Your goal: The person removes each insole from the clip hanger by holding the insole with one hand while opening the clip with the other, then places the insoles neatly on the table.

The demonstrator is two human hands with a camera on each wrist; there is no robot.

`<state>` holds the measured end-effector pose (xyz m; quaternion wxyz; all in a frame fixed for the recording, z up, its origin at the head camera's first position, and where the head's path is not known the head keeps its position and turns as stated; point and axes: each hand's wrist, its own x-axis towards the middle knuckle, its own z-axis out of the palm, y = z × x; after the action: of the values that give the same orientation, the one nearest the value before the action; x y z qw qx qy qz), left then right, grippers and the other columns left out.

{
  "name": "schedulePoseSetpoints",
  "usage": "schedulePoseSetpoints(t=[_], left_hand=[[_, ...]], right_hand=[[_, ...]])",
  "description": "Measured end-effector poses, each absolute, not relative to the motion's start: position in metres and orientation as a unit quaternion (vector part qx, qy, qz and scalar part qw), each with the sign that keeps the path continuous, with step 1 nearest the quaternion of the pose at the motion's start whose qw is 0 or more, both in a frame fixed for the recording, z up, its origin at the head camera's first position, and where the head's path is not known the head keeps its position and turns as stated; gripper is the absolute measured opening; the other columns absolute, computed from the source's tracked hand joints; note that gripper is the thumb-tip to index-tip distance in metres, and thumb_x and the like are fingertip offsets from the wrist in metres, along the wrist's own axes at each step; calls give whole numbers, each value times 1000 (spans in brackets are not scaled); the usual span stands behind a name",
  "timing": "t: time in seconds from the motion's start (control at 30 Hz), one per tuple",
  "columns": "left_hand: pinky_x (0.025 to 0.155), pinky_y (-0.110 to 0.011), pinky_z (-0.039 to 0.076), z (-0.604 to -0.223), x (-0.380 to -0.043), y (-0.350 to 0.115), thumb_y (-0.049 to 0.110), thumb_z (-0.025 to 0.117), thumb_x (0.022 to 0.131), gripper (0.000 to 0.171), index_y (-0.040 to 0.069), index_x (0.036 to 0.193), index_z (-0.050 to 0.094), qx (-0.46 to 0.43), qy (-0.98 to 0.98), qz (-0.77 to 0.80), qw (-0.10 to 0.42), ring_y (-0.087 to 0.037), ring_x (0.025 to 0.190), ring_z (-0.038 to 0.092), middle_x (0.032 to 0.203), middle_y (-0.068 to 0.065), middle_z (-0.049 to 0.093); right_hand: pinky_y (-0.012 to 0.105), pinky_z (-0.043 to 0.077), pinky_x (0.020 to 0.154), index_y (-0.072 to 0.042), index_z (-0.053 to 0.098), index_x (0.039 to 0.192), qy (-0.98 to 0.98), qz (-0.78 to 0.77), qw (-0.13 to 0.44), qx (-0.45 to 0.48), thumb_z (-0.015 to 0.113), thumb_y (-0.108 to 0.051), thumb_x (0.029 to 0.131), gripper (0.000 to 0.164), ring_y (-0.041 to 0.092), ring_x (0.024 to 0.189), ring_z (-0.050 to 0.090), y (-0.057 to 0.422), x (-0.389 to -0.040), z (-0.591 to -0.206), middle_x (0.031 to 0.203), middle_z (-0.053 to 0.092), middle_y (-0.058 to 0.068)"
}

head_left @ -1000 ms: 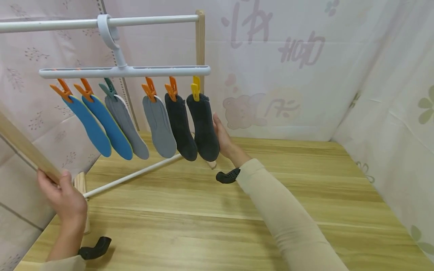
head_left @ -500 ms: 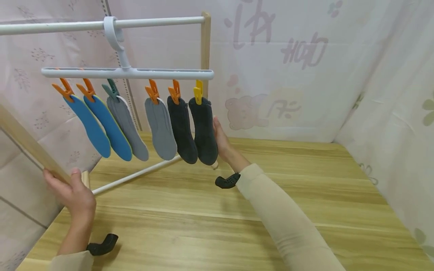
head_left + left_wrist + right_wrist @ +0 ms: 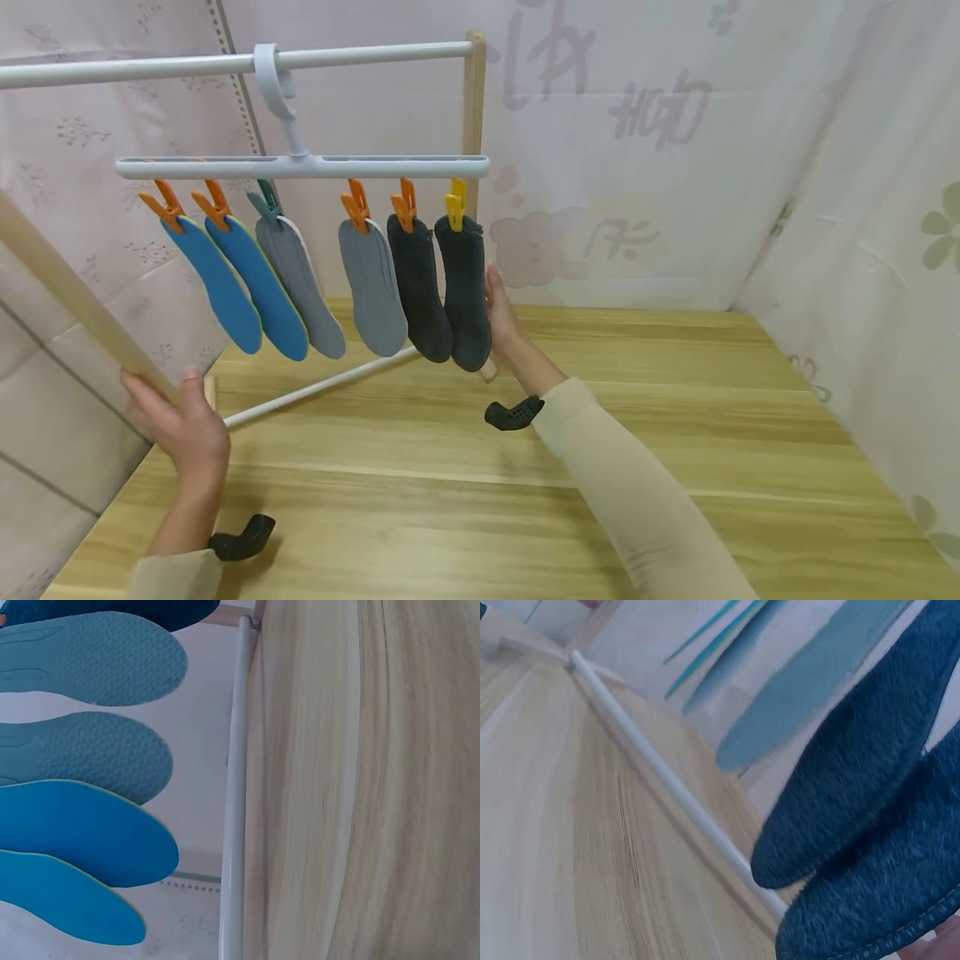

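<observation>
In the head view, my left hand (image 3: 183, 429) grips the slanting left wooden post (image 3: 82, 296) of a drying rack, thumb on the near side. My right hand (image 3: 510, 329) is at the rack's right post (image 3: 474, 100), its fingers partly hidden behind the insoles. From the rack's white top rod (image 3: 375, 56) hangs a pale grey clip hanger (image 3: 300, 167). Clothespins hold two blue insoles (image 3: 213, 283), two grey insoles (image 3: 372, 287) and two dark fuzzy insoles (image 3: 465, 296) from it. In the right wrist view, fingers (image 3: 934, 945) show beside a dark insole (image 3: 885, 900).
The rack's white lower rod (image 3: 322, 386) runs low over a wood-grain table (image 3: 420, 517). Printed pale curtains (image 3: 637, 192) enclose the back and sides. A black curved piece sits at each wrist, left piece (image 3: 243, 540) and right piece (image 3: 513, 413).
The rack, with the hanger and insoles on it, has shifted to the right against the curtain. Both hands have moved right along with it.
</observation>
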<state>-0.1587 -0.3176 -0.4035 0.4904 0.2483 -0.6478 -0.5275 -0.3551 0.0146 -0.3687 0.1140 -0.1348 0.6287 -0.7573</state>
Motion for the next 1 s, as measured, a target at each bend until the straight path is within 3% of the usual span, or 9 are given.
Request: schedulePoseSetpoints(t=[0.1,0.4,0.7,0.83,1.0], left_hand=[[113,-31,29,-404,-161,-314,32,53,100,67,37,159,20,256,-653,-535,472,-11,129,32,147,-3,32],[123,-38,22,-402,-172,-300,32,50,102,73,30,163,10,226,-672,-555,434,-25,140,29,156,-14,24],[127,-37,18,-396,-193,-279,31,51,102,71,26,163,15,175,-677,-581,417,-26,147,25,158,-18,24],[128,-33,16,-397,-203,-272,32,52,102,73,23,163,13,155,-673,-594,412,-20,150,22,162,-13,21],[128,-40,18,-396,-216,-261,37,52,103,73,28,163,10,137,-676,-612,387,-24,148,25,158,-13,23]], right_hand=[[47,11,131,-20,7,165,626,-764,97,-123,13,-62,104,74,27,160,10,19,-350,-370,173,9,2],[49,10,131,-21,5,165,615,-777,82,-110,10,-65,101,77,26,160,8,45,-341,-372,173,7,1],[45,0,132,-24,-1,164,625,-774,43,-89,10,-67,101,77,22,161,-1,79,-336,-376,173,-1,-4],[44,-1,132,-25,-3,164,614,-783,35,-94,10,-68,100,78,20,161,-2,92,-336,-378,173,-3,-5],[39,4,132,-26,3,164,589,-801,30,-107,10,-72,99,80,16,160,4,108,-337,-378,173,4,-4]])
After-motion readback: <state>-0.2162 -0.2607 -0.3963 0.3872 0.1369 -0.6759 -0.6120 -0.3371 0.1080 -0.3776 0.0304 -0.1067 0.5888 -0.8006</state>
